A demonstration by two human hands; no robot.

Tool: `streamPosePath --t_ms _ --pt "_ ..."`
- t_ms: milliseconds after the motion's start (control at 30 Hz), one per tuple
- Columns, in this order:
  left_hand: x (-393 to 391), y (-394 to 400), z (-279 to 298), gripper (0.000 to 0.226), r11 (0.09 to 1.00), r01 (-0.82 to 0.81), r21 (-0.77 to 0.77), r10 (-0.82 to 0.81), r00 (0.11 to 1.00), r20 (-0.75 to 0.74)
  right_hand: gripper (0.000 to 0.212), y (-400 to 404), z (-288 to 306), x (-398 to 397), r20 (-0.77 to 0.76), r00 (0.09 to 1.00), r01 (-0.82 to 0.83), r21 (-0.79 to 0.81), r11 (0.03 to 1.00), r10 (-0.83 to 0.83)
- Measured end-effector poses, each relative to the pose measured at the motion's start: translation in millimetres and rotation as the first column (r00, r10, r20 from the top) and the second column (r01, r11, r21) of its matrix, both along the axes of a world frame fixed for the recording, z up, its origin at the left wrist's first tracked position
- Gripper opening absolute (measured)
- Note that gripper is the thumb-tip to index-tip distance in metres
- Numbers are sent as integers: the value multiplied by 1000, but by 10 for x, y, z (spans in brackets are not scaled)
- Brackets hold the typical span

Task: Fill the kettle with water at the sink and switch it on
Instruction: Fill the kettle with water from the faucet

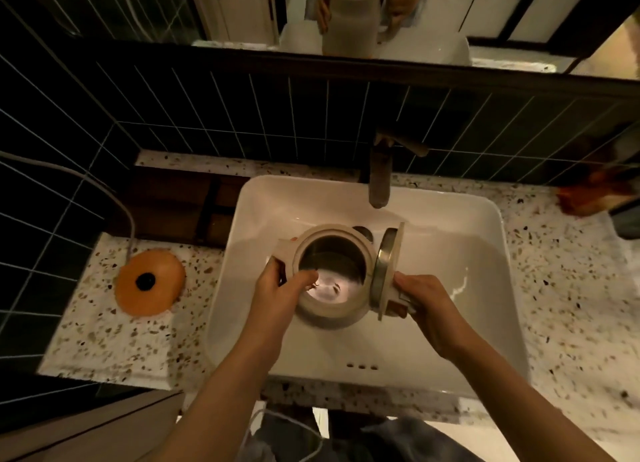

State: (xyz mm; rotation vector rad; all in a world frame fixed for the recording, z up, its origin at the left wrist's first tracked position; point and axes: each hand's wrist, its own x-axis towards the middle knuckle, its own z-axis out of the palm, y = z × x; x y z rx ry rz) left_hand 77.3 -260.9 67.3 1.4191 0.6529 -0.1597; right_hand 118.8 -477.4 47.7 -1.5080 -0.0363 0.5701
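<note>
At the far left, on the speckled countertop (104, 337), we see the round orange kettle base (149, 282) with a dark connector at its centre and a pale cord (114, 198) running from it up along the dark tiled wall (207, 115). It stands well apart from the kettle, left of the white sink (450, 340).

Our left hand (277, 292) is closed on the kettle (330, 271) at its left side, by the spout; the thumb lies over the rim and reaches into the open mouth, the other fingers curl round the outside. The kettle is cream on the outside and bare metal within, and we look straight down into it: the steel floor gleams with reflected light, though we cannot tell whether water lies there. It is held inside the basin, above the drain, which shows just past its far rim.

The lid (388, 271) stands open on the right, hinged upright, its metal inner face turned toward the mouth. Our right hand (426, 299) grips the kettle's handle, just below the lid, fingers wrapped tight.

The tap (380, 181) hangs over the far edge of the sink, its spout a little beyond and right of the kettle's mouth, not touching it.
</note>
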Motion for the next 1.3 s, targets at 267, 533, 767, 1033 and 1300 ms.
streamPosePath --t_ms 267,533,767,1033,1300 --pt "457 -395 -274 28 1000 -10 -7 9 994 -107 47 -317 -158 285 -173 983 49 -56 997 -59" --pt "1037 -536 -585 31 997 2 -78 -21 970 -243 45 -344 -344 566 -432 879 142 -164 976 -201" --pt "1449 -534 -669 39 995 89 -42 -97 955 -279 44 -300 -403 762 -470 840 215 -172 961 -272" --pt "1565 -443 -705 15 997 75 -15 -76 982 -172 60 -222 -628 876 -300 881 320 -193 927 -367" --pt "1575 -377 -770 21 992 88 91 -72 984 -161 43 -184 -921 1005 -188 896 361 -223 906 -403"
